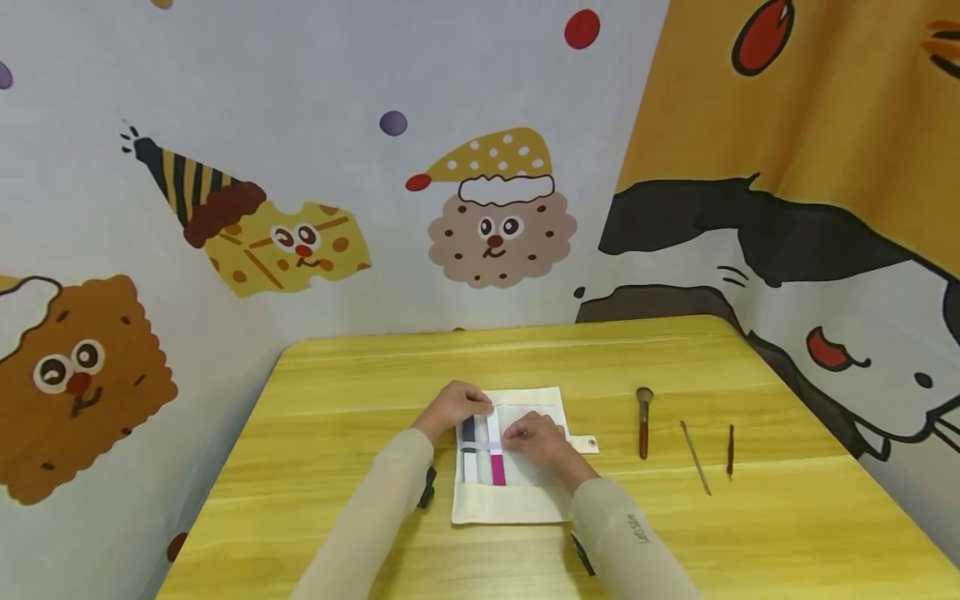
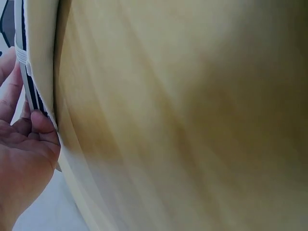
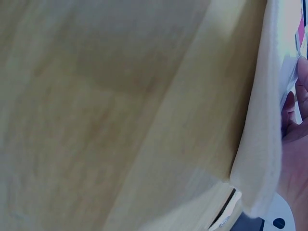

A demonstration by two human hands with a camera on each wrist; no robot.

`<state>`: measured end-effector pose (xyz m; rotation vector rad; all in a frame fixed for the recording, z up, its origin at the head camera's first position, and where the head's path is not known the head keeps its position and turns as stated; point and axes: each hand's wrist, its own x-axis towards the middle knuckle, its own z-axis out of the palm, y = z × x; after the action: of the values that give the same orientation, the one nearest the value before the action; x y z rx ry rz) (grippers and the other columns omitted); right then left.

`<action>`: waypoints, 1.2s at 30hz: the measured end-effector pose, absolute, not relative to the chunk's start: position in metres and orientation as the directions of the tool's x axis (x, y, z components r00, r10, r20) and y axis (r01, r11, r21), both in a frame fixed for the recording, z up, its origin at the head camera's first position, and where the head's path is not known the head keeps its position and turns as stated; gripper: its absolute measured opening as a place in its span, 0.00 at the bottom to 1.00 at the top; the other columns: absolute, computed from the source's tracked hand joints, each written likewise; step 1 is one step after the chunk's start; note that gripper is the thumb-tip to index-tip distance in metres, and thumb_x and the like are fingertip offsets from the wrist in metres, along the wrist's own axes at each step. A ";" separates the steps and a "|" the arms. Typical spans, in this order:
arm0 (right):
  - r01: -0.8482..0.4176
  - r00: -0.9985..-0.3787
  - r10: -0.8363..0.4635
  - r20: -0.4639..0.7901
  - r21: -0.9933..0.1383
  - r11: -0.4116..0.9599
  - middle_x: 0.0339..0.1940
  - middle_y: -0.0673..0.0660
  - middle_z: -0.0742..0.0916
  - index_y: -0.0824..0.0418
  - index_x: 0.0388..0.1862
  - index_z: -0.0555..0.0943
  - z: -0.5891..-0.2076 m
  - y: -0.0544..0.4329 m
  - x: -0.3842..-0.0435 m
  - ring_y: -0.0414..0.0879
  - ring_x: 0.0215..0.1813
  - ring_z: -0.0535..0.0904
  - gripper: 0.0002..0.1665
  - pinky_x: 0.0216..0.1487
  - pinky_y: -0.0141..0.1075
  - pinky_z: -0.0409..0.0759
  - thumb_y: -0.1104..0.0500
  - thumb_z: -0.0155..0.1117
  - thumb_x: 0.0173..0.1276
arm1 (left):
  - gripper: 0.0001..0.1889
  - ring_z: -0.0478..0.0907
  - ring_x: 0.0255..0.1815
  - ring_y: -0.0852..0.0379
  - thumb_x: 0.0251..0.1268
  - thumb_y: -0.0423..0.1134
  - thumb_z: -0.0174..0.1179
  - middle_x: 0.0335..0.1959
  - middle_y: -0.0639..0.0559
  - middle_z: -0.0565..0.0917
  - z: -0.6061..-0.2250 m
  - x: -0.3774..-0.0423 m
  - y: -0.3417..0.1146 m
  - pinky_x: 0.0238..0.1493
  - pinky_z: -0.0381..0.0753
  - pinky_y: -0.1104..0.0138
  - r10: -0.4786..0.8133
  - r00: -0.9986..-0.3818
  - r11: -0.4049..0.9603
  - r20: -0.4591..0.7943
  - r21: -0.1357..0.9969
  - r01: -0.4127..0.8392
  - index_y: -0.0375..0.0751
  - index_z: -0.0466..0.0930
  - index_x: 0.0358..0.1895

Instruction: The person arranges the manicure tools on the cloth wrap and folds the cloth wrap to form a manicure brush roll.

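Note:
A cream fabric case (image 1: 510, 506) lies opened out on the table. Inside it, a dark blue and white flat strip (image 1: 469, 429) and a white and magenta flat strip (image 1: 498, 469) lie side by side under a pale elastic band (image 1: 471, 447). My left hand (image 1: 455, 407) is at the case's upper left, fingertips at the top of the magenta strip; its thumb shows beside the dark strip's end in the left wrist view. With bent fingers, my right hand (image 1: 542, 442) pinches at the band just right of the magenta strip. The fingers hide part of the band.
To the right on the yellow wood-grain table (image 1: 337, 375) lie a makeup brush (image 1: 643, 423), a thin metal tool (image 1: 695, 457) and a short brown-handled tool (image 1: 731, 452). A snap tab (image 1: 585, 443) sticks out from the case's right side. Cartoon-printed cloth (image 1: 337, 67) hangs behind the table.

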<state>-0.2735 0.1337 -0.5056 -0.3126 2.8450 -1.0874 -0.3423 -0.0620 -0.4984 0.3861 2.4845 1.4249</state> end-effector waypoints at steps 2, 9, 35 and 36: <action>-0.155 -0.978 -0.210 -0.004 -0.659 0.736 0.36 0.46 0.81 0.51 0.31 0.88 -0.505 0.137 -0.272 0.47 0.45 0.72 0.04 0.53 0.53 0.63 0.57 0.69 0.66 | 0.08 0.78 0.39 0.57 0.64 0.38 0.67 0.38 0.51 0.86 -0.498 -0.341 -0.059 0.46 0.78 0.62 0.355 -0.932 0.482 -0.071 0.868 0.118 0.38 0.88 0.41; -0.191 -0.967 -0.254 -0.001 -0.654 0.732 0.35 0.43 0.85 0.50 0.32 0.89 -0.504 0.126 -0.276 0.44 0.43 0.74 0.03 0.51 0.49 0.66 0.55 0.70 0.65 | 0.12 0.78 0.47 0.51 0.63 0.34 0.67 0.44 0.48 0.84 -0.495 -0.334 -0.074 0.52 0.78 0.57 0.257 -0.965 0.453 -0.051 0.888 0.074 0.36 0.85 0.48; 0.018 -1.000 0.028 0.000 -0.754 0.657 0.58 0.63 0.80 0.65 0.60 0.79 -0.445 0.254 -0.285 0.58 0.57 0.75 0.20 0.54 0.52 0.75 0.53 0.57 0.77 | 0.17 0.74 0.53 0.43 0.65 0.36 0.67 0.52 0.39 0.80 -0.469 -0.277 -0.051 0.51 0.78 0.57 0.249 -0.963 0.370 0.106 0.908 0.196 0.33 0.81 0.55; 0.022 -0.999 0.039 0.006 -0.750 0.661 0.59 0.65 0.80 0.65 0.60 0.78 -0.443 0.263 -0.284 0.59 0.57 0.75 0.21 0.54 0.52 0.75 0.53 0.57 0.77 | 0.17 0.74 0.54 0.41 0.65 0.36 0.67 0.52 0.39 0.80 -0.470 -0.275 -0.049 0.51 0.78 0.56 0.263 -0.958 0.367 0.117 0.906 0.212 0.33 0.81 0.54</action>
<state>-0.2842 0.2631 -0.4432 0.0529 2.8829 -1.3011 -0.2746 -0.0491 -0.4696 0.4452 2.5580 1.6835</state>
